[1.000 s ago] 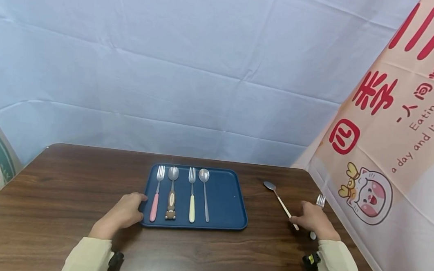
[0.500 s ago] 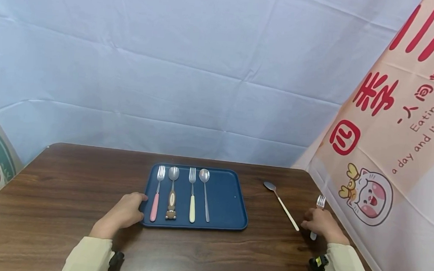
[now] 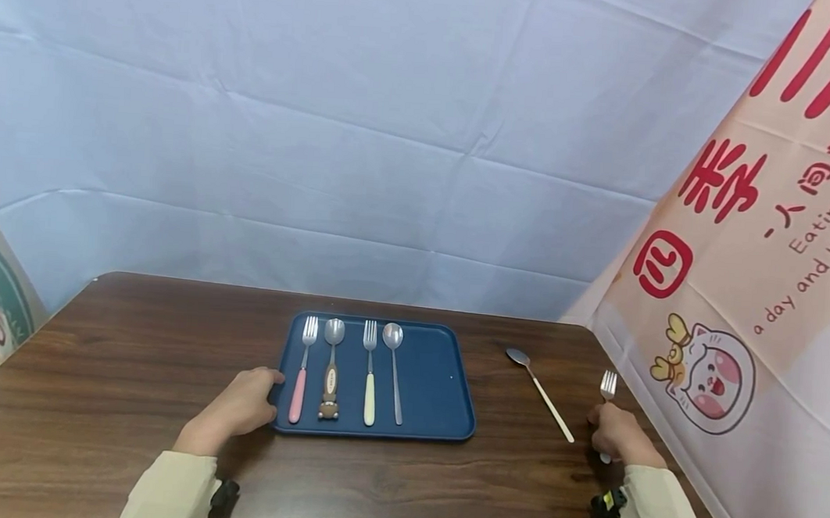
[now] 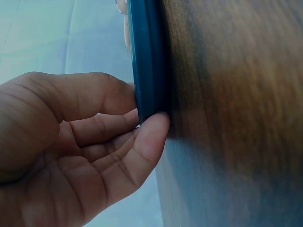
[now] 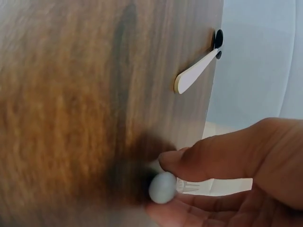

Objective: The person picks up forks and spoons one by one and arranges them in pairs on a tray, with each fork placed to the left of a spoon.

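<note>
My left hand [image 3: 241,402] holds the lower left corner of a blue tray [image 3: 428,416]; in the left wrist view curled fingers [image 4: 151,135] meet its rim [image 4: 147,52]. Side by side on the tray lie a pink-handled fork [image 3: 297,394], a spoon with a brown bear handle [image 3: 329,380], a yellow-handled fork [image 3: 368,397] and a plain metal spoon [image 3: 396,383]. At the far right, my right hand [image 3: 620,434] pinches a white-handled fork [image 3: 609,385]. The right wrist view shows its rounded handle end [image 5: 162,187] between thumb and fingers. Its middle is hidden by the hand.
A spoon with a cream handle [image 3: 548,403] lies slanted on the brown wooden table [image 3: 135,354], between tray and right hand. White cloth [image 3: 321,168] hangs behind the table. A printed banner [image 3: 721,322] borders its right edge.
My right hand has moved right, away from the cream-handled spoon, and taken hold of the white-handled fork, which has shifted slightly. The left hand stays at the tray.
</note>
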`<state>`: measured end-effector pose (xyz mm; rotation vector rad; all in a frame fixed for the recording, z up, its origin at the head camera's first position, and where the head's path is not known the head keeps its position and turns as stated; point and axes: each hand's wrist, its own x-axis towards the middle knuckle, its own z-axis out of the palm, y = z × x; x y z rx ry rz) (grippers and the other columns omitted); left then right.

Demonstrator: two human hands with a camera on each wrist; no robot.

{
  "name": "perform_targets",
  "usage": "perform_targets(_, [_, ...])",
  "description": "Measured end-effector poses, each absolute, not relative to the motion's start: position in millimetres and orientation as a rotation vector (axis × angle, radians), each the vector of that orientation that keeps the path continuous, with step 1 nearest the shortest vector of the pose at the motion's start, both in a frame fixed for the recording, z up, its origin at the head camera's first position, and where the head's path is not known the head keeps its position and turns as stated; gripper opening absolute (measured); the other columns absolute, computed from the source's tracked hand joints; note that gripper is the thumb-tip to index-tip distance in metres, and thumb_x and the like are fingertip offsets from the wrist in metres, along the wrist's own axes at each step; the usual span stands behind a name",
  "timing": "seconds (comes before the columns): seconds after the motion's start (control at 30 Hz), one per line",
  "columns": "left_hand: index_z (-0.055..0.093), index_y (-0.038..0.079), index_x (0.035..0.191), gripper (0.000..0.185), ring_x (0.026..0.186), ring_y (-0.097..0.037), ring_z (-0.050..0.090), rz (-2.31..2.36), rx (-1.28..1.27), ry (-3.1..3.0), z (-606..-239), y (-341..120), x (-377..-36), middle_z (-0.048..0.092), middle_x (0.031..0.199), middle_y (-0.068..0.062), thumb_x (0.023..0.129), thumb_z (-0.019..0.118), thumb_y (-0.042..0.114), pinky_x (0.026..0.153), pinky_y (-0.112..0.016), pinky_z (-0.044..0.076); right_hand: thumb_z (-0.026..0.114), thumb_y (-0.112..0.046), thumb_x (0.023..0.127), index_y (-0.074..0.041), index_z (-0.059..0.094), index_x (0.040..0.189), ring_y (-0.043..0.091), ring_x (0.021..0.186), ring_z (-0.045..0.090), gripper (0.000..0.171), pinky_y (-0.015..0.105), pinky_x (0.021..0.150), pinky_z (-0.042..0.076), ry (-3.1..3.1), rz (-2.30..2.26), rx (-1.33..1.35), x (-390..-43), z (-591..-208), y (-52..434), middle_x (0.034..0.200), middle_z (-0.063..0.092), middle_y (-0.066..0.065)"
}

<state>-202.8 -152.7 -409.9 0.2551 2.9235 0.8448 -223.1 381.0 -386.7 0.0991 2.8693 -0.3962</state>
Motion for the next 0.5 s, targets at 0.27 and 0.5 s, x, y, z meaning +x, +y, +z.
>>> perform_targets(0.27, [0.055,-0.015,0.114,0.044,0.101,-0.035,0.055,0.849,0.252,2.921,-410.1,-152.6,-202.5,0.053,0.115,-0.031,0.071,0.060,-0.009,0.080,-0.046,0.047,0.050,0.011,0.070,0.004,0.051,0.073,0.018,0.049,0.051,0.008,0.027,0.044,0.044,2.841,-0.459,0.167,-221.1,-384.8,382.9,0.061,0.050,0.008])
perform_targets(0.5, [0.055,-0.016,0.114,0.044,0.101,-0.035,0.055,0.846,0.263,2.924,-409.8,-152.5,-202.8,0.053,0.115,-0.031,0.070,0.059,-0.010,0.078,-0.045,0.047,0.051,0.009,0.066,-0.002,0.046,0.067,0.019,0.051,0.052,0.012,0.031,0.046,0.047,2.847,-0.519,0.190,-221.7,-385.0,385.0,0.060,0.049,0.007])
